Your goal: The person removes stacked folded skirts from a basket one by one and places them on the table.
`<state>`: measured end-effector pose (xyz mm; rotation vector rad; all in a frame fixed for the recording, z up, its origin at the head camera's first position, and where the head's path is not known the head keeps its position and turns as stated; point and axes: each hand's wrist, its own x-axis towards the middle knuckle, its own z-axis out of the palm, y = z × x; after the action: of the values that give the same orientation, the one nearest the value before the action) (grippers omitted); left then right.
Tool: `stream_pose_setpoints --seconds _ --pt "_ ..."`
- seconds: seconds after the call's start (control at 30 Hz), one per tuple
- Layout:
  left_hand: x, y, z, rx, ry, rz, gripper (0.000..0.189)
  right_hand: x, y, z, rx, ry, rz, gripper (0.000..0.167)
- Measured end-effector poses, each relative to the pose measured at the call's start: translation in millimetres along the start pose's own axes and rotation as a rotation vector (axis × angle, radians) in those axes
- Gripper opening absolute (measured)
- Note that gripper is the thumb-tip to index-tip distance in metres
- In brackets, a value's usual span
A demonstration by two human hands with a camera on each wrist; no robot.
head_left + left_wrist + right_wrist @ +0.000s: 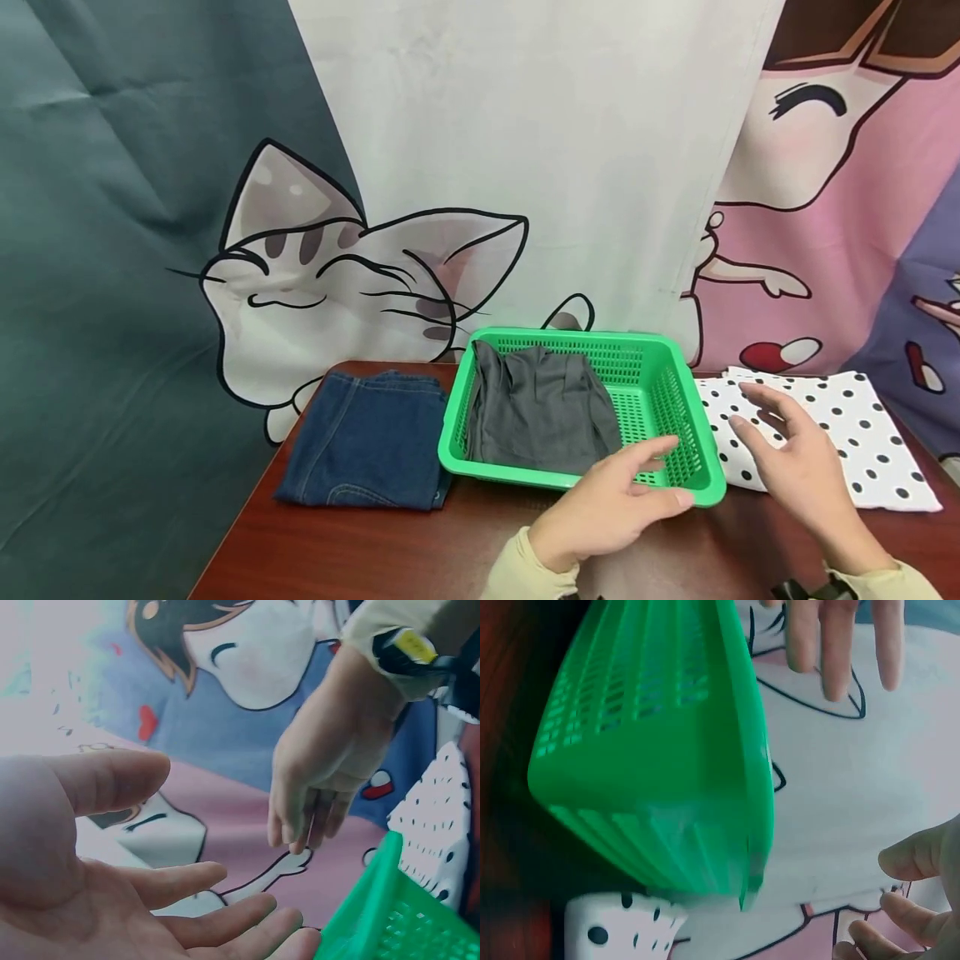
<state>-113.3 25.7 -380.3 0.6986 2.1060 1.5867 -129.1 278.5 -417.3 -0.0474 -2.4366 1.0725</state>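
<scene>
In the head view a green plastic basket stands on the table with a folded dark grey cloth garment lying in its left and middle part. My left hand hovers over the basket's front rim near the right corner, fingers extended and nothing in its grasp. Off the basket's right side, my right hand is raised above a folded white cloth with black dots, its fingers loosely bent around air. The left wrist view shows both palms without any object.
Folded blue jeans lie left of the basket. The reddish-brown wooden table has its left edge in view. Behind it hangs a cloth backdrop printed with a cartoon cat and a figure.
</scene>
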Motion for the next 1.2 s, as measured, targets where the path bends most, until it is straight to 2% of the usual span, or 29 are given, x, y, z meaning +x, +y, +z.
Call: stream_pose_setpoints --seconds 0.13,0.37,0.47,0.57,0.77,0.9,1.03,1.2 --pt "-6.8 1.2 -11.0 -0.017 0.027 0.004 0.052 -4.7 -10.4 6.5 0.009 0.027 -0.007 0.046" --pt "-13.1 -3.8 -29.3 -0.01 0.087 0.03 0.053 -7.5 -25.3 17.9 0.054 0.005 -0.035 0.045" --pt "-13.4 -5.1 -37.8 -0.058 0.088 0.027 0.052 -8.4 -31.1 21.6 0.075 -0.014 -0.06 0.045" --pt "-13.5 -5.0 -46.4 -0.058 0.078 0.024 0.052 -8.9 -37.5 24.8 0.106 -0.053 -0.072 0.043" --pt "-13.5 -3.4 -62.9 0.076 0.129 0.038 0.055 -6.3 -52.1 32.5 0.157 -0.162 -0.06 0.041" --pt "-12.1 -3.8 -74.5 0.152 0.175 0.042 0.057 -1.8 -57.8 37.5 0.17 -0.185 -0.085 0.042" --pt "-10.7 -2.1 -86.3 0.237 0.203 0.008 0.058 6.3 -60.1 40.4 0.146 -0.199 -0.113 0.042" --pt "-2.7 0.1 -100.6 0.316 0.225 -0.041 0.06 20.8 -62.9 42.4 0.118 -0.212 -0.102 0.043"
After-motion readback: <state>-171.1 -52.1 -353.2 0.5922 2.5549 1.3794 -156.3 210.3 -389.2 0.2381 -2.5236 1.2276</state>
